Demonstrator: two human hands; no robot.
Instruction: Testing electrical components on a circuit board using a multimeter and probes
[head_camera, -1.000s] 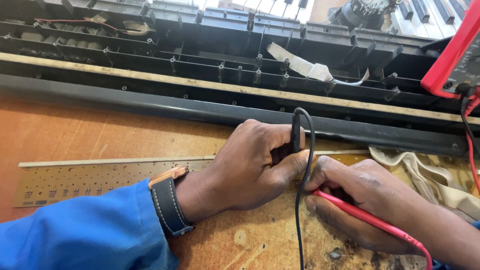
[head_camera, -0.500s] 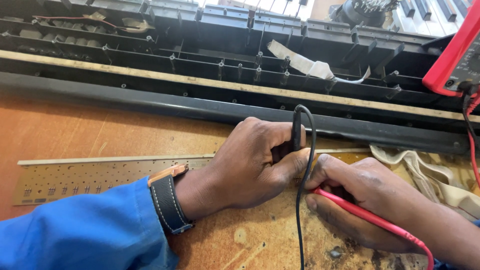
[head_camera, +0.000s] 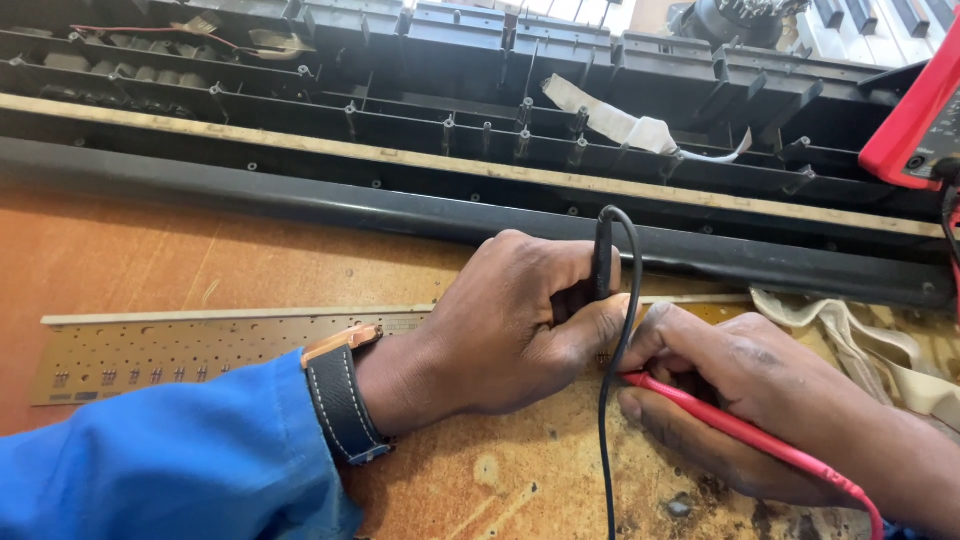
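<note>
The left hand (head_camera: 520, 320) pinches a black test probe (head_camera: 602, 262) upright; the right hand (head_camera: 735, 390) pinches a red test probe (head_camera: 740, 432) low. Both tips meet the long tan circuit strip (head_camera: 180, 350) on the wooden tabletop (head_camera: 150, 260). Steady wrists likely keep contact firm.

Two probes (head_camera: 602, 262), one circuit board (head_camera: 180, 350)

My left hand (head_camera: 510, 320) comes out of a bright blue sleeve (head_camera: 170, 460) with pale stitching along its seam. On that wrist I wear a watch (head_camera: 340, 385) with a dark leather strap and a copper-coloured case. My right hand (head_camera: 740, 390) is bare.
</note>
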